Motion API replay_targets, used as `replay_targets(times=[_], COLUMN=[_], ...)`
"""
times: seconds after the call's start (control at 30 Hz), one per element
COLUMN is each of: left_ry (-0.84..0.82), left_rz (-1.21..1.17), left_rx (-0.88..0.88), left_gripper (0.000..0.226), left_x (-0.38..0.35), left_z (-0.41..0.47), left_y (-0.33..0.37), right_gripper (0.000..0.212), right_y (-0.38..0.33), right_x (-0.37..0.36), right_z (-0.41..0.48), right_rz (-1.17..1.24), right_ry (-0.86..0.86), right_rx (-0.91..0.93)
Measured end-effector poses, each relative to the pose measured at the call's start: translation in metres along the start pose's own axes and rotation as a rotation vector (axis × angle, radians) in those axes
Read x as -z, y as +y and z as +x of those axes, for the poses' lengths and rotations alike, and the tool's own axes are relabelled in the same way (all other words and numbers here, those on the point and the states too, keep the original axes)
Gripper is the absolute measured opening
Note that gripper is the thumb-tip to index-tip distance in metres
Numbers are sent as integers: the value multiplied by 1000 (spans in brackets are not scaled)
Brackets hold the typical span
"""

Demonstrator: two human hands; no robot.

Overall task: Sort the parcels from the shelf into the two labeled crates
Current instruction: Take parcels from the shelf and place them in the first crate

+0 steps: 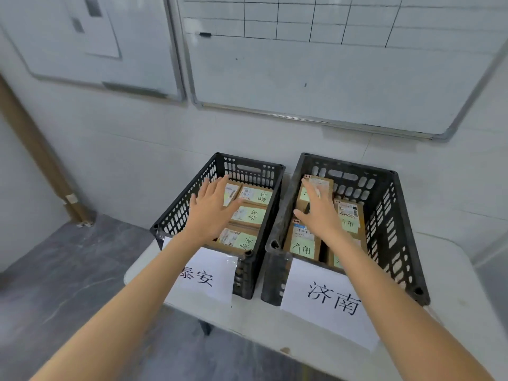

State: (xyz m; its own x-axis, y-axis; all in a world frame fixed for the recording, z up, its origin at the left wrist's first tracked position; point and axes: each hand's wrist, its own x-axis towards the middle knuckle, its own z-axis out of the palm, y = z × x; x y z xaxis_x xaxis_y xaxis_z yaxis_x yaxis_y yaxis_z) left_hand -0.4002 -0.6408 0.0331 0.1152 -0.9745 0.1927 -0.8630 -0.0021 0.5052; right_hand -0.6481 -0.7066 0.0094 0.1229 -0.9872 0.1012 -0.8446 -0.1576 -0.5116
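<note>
A white tiled wall (123, 149) carries two whiteboards: a plain left whiteboard (143, 45) and a larger right whiteboard (330, 78) with a ruled grid along its top. Below lies a grey marbled floor (68, 270), and a white table (453, 284) stands against the wall. On the table two black slotted crates sit side by side, nearly touching. The left crate (178, 213) has a white paper sign (211, 273) reading 泰安 on its near end. It holds brown cardboard parcels with green notes bearing the same characters: a rear parcel (254, 195), a middle parcel (248, 215) and a near parcel (239, 239). The left hand (211, 213) is stretched over this crate, palm down, fingers straight and spread, grasping nothing; whether it touches the parcels beneath cannot be told. The right crate (393, 215), the bigger one, carries a paper sign (330, 298) reading 济南. It holds more brown parcels with green 济南 notes: a front-left parcel (302, 244), a right-side parcel (349, 215) and a back parcel (320, 184) against the far wall. The right hand (319, 215) reaches into this crate, flat and released, its fingers extended toward the back parcel and its thumb out to the left. It holds nothing, and contact with the parcels is unclear.
</note>
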Motion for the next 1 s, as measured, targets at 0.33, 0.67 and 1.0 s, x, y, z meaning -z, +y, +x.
replay_targets(times=[0.33,0.67,1.0], left_ry=[112,280,409], left_rz=[90,120,210], left_rx=[131,367,717], left_gripper=[67,70,70], left_x=[100,180,253], left_z=[-137,-334,-575], left_y=[-63,-112,-151], right_gripper=[77,79,79], right_y=[-144,-258,-368], right_x=[-18,-56,-101], right_z=[-115,-257,-443], right_rz=[87,125,200], right_ry=[-89,-233,-479], right_rx=[269,588,865])
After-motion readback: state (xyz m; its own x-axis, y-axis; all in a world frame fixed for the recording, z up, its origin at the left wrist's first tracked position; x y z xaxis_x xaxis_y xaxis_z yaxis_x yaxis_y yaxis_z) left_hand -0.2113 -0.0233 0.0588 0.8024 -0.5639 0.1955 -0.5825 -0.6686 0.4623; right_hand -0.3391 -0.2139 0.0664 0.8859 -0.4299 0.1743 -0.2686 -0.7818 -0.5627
